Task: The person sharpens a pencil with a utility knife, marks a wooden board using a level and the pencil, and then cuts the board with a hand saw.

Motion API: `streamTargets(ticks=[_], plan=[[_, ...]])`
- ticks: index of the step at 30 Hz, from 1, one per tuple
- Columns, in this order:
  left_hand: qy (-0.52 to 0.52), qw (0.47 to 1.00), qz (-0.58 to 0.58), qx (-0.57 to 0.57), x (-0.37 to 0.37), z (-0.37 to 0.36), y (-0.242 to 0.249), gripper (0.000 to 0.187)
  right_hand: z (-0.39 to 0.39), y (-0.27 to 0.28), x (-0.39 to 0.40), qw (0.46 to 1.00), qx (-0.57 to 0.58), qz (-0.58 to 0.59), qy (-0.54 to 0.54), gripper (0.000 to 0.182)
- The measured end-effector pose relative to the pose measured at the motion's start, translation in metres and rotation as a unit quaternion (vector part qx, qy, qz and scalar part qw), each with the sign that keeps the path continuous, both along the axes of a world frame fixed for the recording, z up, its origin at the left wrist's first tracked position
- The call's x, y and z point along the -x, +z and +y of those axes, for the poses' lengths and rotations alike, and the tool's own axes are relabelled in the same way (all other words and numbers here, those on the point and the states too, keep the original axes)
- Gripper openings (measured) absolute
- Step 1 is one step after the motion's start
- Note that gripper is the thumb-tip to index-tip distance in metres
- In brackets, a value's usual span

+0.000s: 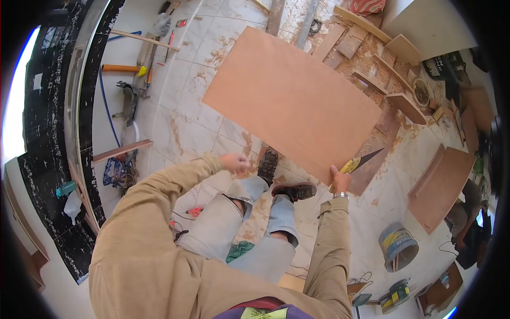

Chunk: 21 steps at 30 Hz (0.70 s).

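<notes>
A large rectangular wooden panel (292,101) lies in front of my feet, its near right corner by my right hand (340,179). That hand is closed around a yellow-handled saw (351,164), whose dark pointed blade extends to the upper right beside the panel's edge. My left hand (235,163) is raised off the panel, left of my shoes; its fingers look curled and blurred, and whether they hold anything cannot be made out.
Wood offcuts (350,42) and shavings lie beyond the panel. An orange-handled hammer (119,68) and other tools are on the left. A bucket (398,246) and another panel (442,186) stand at the right, near a partly visible person (470,212).
</notes>
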<state>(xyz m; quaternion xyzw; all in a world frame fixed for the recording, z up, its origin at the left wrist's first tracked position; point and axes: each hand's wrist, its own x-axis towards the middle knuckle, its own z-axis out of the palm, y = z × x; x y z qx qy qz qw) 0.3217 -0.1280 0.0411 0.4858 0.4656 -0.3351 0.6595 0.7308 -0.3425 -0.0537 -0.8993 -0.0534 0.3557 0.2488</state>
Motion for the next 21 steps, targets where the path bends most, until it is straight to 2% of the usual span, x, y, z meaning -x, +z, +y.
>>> streamTargets(ticks=[2,3,4,5,6,9,11,12,15,18,21], plan=[[-0.236,0.963,-0.073,0.111,-0.001,-0.042,0.09,0.032,0.005,0.017,0.001,0.998,0.04,-0.031,0.028,0.057],[-0.336,0.923,-0.166,0.093,0.009,-0.067,0.124,0.035,0.005,0.024,0.002,0.999,0.04,-0.025,0.026,0.057],[-0.406,0.893,-0.165,0.098,0.006,-0.084,0.169,0.037,0.01,0.031,0.004,0.999,0.037,-0.019,0.027,0.057],[-0.427,0.875,-0.214,-0.076,0.024,-0.105,0.197,0.037,0.012,0.036,0.002,0.999,0.034,-0.012,0.03,0.057],[-0.448,0.876,-0.159,-0.085,0.016,-0.109,0.223,0.037,0.011,0.032,0.0,0.998,0.044,-0.023,0.039,0.057],[-0.43,0.902,-0.025,-0.019,0.01,-0.121,0.239,0.039,0.008,0.012,-0.002,0.997,0.045,-0.038,0.05,0.058],[-0.424,0.903,0.002,-0.071,0.004,-0.129,0.251,0.036,0.005,0.008,-0.001,0.999,0.019,-0.025,0.044,0.059],[-0.421,0.902,0.013,-0.094,-0.002,-0.134,0.258,0.034,0.004,0.005,-0.002,0.998,0.014,-0.023,0.053,0.059],[-0.326,0.932,0.036,-0.157,-0.046,-0.147,0.301,0.029,-0.004,-0.002,-0.01,0.998,0.01,-0.02,0.064,0.058],[-0.343,0.904,0.011,-0.256,-0.061,-0.164,0.322,0.025,0.002,0.01,-0.007,0.997,0.008,-0.007,0.074,0.059],[-0.336,0.923,0.019,-0.188,-0.065,-0.162,0.325,0.027,0.002,0.02,-0.008,0.998,-0.006,0.006,0.058,0.059]])
